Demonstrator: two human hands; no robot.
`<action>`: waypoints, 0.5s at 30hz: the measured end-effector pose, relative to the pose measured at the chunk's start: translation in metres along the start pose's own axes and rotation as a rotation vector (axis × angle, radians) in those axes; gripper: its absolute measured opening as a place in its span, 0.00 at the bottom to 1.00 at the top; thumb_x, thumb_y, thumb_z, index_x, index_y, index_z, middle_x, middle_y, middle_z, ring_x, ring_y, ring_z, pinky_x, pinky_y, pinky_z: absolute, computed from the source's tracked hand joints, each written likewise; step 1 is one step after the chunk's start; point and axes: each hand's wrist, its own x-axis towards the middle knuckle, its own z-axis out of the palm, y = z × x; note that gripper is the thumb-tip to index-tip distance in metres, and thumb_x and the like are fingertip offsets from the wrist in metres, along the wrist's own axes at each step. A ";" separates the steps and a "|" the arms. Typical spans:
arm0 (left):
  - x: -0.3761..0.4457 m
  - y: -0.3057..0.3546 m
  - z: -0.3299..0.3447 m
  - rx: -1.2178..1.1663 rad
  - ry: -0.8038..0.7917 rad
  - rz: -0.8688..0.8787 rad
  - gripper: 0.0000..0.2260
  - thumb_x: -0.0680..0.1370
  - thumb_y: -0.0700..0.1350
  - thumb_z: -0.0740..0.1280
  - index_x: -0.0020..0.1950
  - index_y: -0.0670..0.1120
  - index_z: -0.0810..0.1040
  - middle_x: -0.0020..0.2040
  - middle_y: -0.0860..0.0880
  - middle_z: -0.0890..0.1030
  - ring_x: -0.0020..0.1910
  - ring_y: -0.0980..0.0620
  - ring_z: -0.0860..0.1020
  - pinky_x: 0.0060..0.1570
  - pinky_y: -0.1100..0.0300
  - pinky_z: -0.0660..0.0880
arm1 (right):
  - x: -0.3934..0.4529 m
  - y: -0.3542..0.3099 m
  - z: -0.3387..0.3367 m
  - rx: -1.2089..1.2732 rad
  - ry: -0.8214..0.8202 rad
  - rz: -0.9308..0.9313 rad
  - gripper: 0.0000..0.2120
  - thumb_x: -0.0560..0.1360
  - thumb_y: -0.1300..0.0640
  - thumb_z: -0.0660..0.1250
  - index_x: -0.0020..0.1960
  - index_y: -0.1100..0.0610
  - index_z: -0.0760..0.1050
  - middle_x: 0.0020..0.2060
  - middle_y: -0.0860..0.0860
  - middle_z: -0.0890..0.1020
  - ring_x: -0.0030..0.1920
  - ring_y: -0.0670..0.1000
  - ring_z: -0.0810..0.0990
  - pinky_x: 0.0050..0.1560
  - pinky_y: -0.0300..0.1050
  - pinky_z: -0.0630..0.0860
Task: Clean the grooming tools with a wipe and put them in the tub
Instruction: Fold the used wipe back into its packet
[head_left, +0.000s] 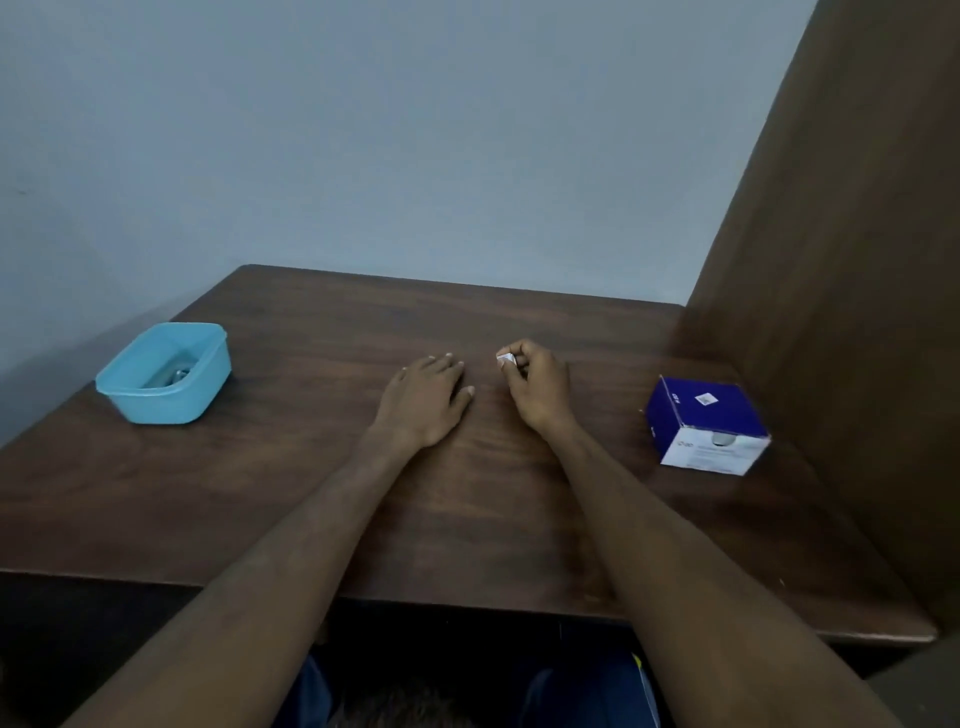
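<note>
While the right hand (535, 387) pinches a small folded white wipe (505, 359) in curled fingertips, the left hand (428, 400) lies flat with straight fingers on the wooden table (311, 493), just left of it. Far left of the hands, the blue tub (208, 384) already holds metal tools (179, 375). No tool lies outside the tub, so the main risk is discarding the wipe too soon or knocking the tub. Right of the hands, the blue-and-white box (701, 415) carries print too blurred to read.

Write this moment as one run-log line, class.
left hand: flat on table | right hand: pinching folded wipe | tub: metal tools inside
</note>
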 end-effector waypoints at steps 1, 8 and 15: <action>-0.009 0.000 -0.001 0.003 -0.061 -0.031 0.28 0.87 0.61 0.55 0.85 0.49 0.63 0.86 0.49 0.60 0.85 0.45 0.58 0.82 0.43 0.58 | -0.008 -0.006 -0.003 0.002 0.020 0.014 0.03 0.80 0.60 0.72 0.50 0.56 0.85 0.41 0.43 0.83 0.41 0.43 0.81 0.52 0.42 0.79; -0.065 0.017 -0.013 -0.009 -0.175 -0.064 0.39 0.83 0.71 0.51 0.88 0.50 0.51 0.88 0.50 0.47 0.87 0.46 0.46 0.84 0.40 0.46 | -0.090 -0.030 -0.038 0.027 -0.089 -0.023 0.01 0.79 0.60 0.75 0.50 0.58 0.85 0.43 0.45 0.87 0.41 0.28 0.80 0.46 0.23 0.71; -0.109 0.065 -0.008 0.003 -0.200 0.034 0.42 0.81 0.74 0.52 0.88 0.51 0.50 0.88 0.50 0.47 0.87 0.47 0.45 0.84 0.39 0.45 | -0.147 -0.022 -0.078 0.035 -0.078 0.099 0.03 0.78 0.57 0.76 0.52 0.54 0.86 0.47 0.45 0.89 0.47 0.37 0.85 0.58 0.38 0.81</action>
